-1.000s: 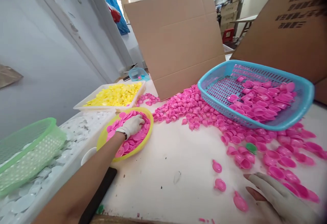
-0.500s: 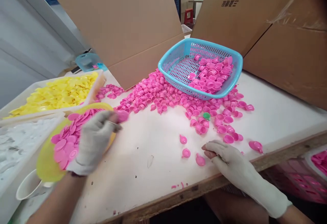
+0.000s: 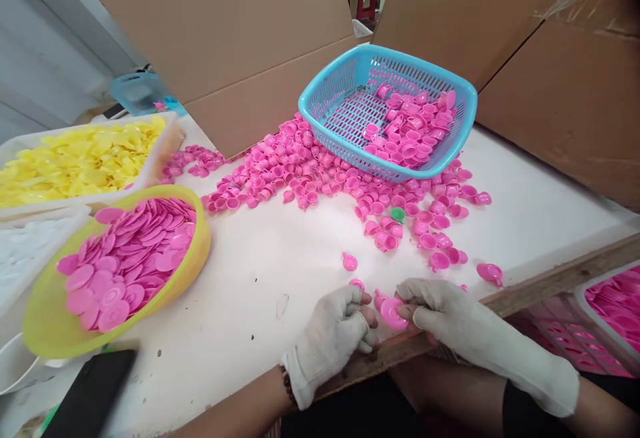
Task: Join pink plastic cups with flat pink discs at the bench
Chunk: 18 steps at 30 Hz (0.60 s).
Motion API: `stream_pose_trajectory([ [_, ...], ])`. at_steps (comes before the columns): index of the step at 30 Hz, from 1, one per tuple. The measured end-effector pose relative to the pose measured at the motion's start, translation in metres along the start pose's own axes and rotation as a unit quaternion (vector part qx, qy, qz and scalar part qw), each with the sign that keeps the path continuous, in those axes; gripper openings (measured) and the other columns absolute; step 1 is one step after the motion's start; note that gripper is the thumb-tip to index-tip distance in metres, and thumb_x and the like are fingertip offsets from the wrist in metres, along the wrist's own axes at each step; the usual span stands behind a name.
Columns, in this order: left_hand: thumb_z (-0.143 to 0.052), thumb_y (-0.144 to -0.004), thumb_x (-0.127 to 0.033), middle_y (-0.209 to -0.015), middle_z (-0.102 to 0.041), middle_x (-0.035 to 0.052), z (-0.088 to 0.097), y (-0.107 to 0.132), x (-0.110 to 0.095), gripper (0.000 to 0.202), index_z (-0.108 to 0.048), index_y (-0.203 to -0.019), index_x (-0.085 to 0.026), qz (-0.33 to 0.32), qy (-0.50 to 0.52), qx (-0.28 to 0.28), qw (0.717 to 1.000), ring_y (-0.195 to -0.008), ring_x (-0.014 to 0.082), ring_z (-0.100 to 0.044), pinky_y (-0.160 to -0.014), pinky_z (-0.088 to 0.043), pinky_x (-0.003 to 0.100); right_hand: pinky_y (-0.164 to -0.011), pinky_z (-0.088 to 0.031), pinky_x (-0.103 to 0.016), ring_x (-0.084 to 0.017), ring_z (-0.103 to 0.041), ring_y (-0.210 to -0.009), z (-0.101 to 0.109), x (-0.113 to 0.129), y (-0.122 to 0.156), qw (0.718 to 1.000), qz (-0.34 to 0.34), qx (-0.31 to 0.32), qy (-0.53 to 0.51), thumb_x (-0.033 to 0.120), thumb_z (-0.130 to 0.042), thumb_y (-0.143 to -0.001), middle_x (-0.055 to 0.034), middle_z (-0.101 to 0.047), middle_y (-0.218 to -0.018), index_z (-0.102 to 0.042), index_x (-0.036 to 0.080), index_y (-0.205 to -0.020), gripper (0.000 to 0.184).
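Note:
In the head view, my right hand (image 3: 440, 311), in a pale glove with bare fingertips, pinches the edge of a small pink toy saucer (image 3: 393, 313) close to the table's front edge. One of the pink toy cups (image 3: 379, 299) is partly hidden behind that saucer. Just to the left is my left hand (image 3: 337, 331), also gloved, with its fingers loosely bent and apart and nothing visible in them. Another pink cup (image 3: 357, 283) peeks out above its fingertips, and one more cup (image 3: 350, 262) lies farther back. A yellow bowl (image 3: 203, 238) on the left holds many pink saucers.
Behind, a blue basket (image 3: 305, 108) with pink cups stands on a heap of pink cups (image 3: 290, 165). One green cup (image 3: 398, 215) lies among them. Cardboard (image 3: 225, 31) rises at the back. Trays of yellow pieces (image 3: 85, 165) and white pieces (image 3: 30, 251), plus a black phone (image 3: 93, 391), lie left.
My left hand has moved right from the yellow bowl, where it held a pink saucer, to beside my right hand. A pink saucer is now in my right fingertips. The view has tilted down.

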<state>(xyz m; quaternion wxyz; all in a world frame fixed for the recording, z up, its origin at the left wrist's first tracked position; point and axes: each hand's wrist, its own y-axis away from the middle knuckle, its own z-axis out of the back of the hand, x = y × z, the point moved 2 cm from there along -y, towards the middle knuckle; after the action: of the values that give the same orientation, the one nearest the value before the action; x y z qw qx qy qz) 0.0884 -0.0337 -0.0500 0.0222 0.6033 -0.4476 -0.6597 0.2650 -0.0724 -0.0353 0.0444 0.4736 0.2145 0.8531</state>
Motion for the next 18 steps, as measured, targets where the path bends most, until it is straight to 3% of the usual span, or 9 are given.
stream_pose_trajectory([
  [4,-0.056,-0.077,-0.028,-0.058,-0.059,-0.0013,-0.005,-0.014,-0.003,0.023,-0.051,-0.095,-0.015,0.001,-0.026,0.007,1.000,-0.046,0.0110,-0.058,-0.045,-0.047,0.021,-0.050,-0.037,-0.020,-0.011,-0.050,-0.056,-0.001,-0.002,-0.015,1.000,0.006,-0.006,0.009,0.018,-0.045,-0.079,0.0032,-0.055,-0.061,-0.050,0.021,-0.068,0.013],
  [8,-0.058,-0.076,-0.025,-0.052,-0.058,-0.0024,-0.006,-0.026,-0.006,0.020,-0.051,-0.092,-0.014,0.038,-0.037,0.009,0.999,-0.043,0.0112,-0.056,-0.044,-0.047,0.021,-0.043,-0.035,-0.018,-0.008,-0.050,-0.044,-0.002,-0.002,-0.024,0.994,-0.076,0.055,-0.062,0.017,-0.045,-0.077,0.0046,-0.054,-0.057,-0.049,0.020,-0.072,0.008],
  [12,-0.057,-0.077,-0.022,-0.052,-0.058,-0.0024,-0.006,-0.030,-0.011,0.016,-0.048,-0.089,-0.015,0.075,-0.027,0.027,0.996,-0.046,0.0112,-0.057,-0.047,-0.049,0.022,-0.045,-0.037,-0.016,-0.009,-0.057,-0.051,-0.001,-0.001,-0.028,0.977,-0.124,0.131,-0.109,0.015,-0.049,-0.077,0.0040,-0.056,-0.060,-0.051,0.019,-0.083,0.007],
  [18,-0.049,-0.080,-0.019,-0.056,-0.057,-0.0027,-0.009,-0.031,-0.003,0.010,-0.048,-0.089,-0.017,0.056,-0.048,0.019,0.997,-0.047,0.0106,-0.056,-0.044,-0.044,0.019,-0.052,-0.041,-0.018,-0.009,-0.058,-0.058,-0.006,-0.010,-0.028,0.992,-0.086,0.075,-0.049,0.011,-0.043,-0.078,0.0028,-0.058,-0.069,-0.048,0.020,-0.075,0.011],
])
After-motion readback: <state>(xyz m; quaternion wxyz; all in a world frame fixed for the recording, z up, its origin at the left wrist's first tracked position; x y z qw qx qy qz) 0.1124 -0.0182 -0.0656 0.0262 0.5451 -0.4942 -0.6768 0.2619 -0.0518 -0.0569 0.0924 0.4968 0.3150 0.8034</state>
